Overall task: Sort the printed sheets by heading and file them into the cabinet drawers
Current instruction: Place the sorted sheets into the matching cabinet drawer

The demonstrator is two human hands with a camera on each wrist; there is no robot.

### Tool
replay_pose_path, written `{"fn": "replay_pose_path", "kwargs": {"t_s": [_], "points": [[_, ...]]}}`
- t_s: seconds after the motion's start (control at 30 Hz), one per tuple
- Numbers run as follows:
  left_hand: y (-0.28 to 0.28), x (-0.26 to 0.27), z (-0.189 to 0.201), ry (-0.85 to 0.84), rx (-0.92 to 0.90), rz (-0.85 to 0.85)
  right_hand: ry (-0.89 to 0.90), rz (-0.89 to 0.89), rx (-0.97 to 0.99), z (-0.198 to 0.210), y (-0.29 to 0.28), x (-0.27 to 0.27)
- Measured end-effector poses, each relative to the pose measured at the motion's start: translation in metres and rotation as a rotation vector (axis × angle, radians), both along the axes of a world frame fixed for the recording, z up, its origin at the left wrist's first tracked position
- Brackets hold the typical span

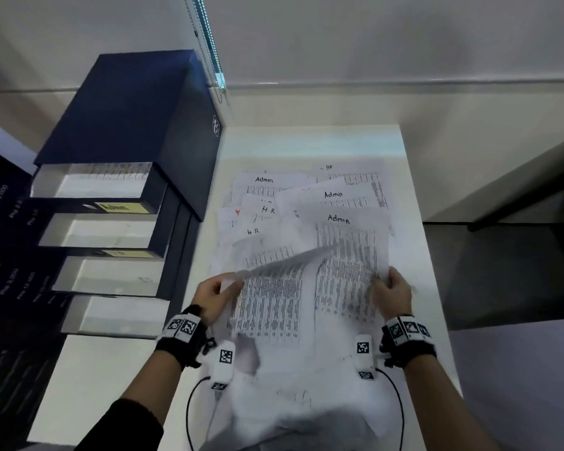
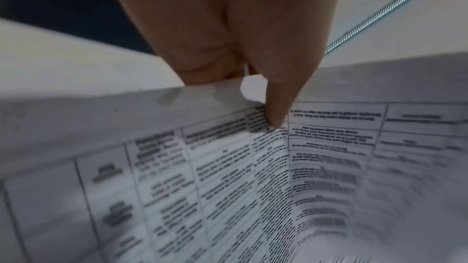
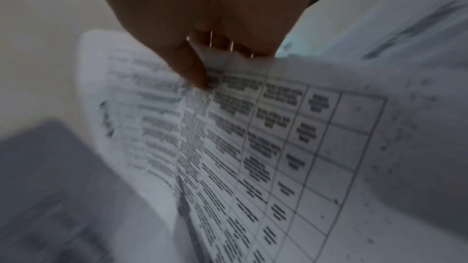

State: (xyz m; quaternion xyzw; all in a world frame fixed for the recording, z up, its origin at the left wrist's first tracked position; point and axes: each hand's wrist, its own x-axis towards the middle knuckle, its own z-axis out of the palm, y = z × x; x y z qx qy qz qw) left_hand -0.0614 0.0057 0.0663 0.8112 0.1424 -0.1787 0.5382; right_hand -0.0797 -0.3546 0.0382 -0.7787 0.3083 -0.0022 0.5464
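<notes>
A white rectangular desk point(image 1: 388, 141) is seen, on which loose printed paper sheets point(image 1: 306, 203) are scattered beside a dark blue drawer cabinet point(image 1: 127, 118).

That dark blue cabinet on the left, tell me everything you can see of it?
The cabinet is a dark navy box, seemingly card or board, standing at the left edge of the white table. Four white-lined drawers are pulled out in steps toward the person. Yellow labels sit on two fronts; one reads Admin, the other is blurred. The top drawer holds printed paper. Neither hand touches it.
</notes>
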Motion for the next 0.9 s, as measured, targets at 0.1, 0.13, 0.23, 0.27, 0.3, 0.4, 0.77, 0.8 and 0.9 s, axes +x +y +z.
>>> {"fn": "replay_pose_path", "kwargs": {"t_s": [0.1, 0.13, 0.23, 0.27, 0.3, 0.4, 0.77, 0.8, 0.9], "points": [[0.008, 0.009, -0.01, 0.092, 0.128, -0.049, -0.096, 0.16, -0.03, 0.018, 0.015, 0.018], [0.011, 0.01, -0.015, 0.108, 0.163, -0.027, -0.131, 0.165, -0.043, 0.027, 0.019, 0.023], [0.016, 0.008, -0.033, 0.11, 0.121, 0.089, -0.224, 0.105, -0.065, 0.063, 0.019, 0.032], [0.014, 0.005, -0.036, 0.095, 0.117, 0.117, -0.248, 0.083, -0.071, 0.075, 0.015, 0.032], [0.011, 0.0, -0.036, 0.082, 0.115, 0.134, -0.267, 0.053, -0.072, 0.086, 0.009, 0.032], [0.008, -0.016, -0.042, 0.106, 0.044, 0.108, -0.331, -0.023, -0.069, 0.119, -0.006, 0.025], [0.112, -0.043, 0.109, -0.378, -0.213, 0.204, -0.75, 0.054, 0.018, 0.27, 0.124, 0.012], [0.14, -0.045, 0.124, -0.448, -0.244, 0.268, -0.806, 0.063, 0.09, 0.28, 0.143, 0.015], [0.226, -0.062, 0.173, -0.745, -0.135, 0.448, -0.736, 0.183, 0.348, 0.294, 0.204, 0.036]]}}
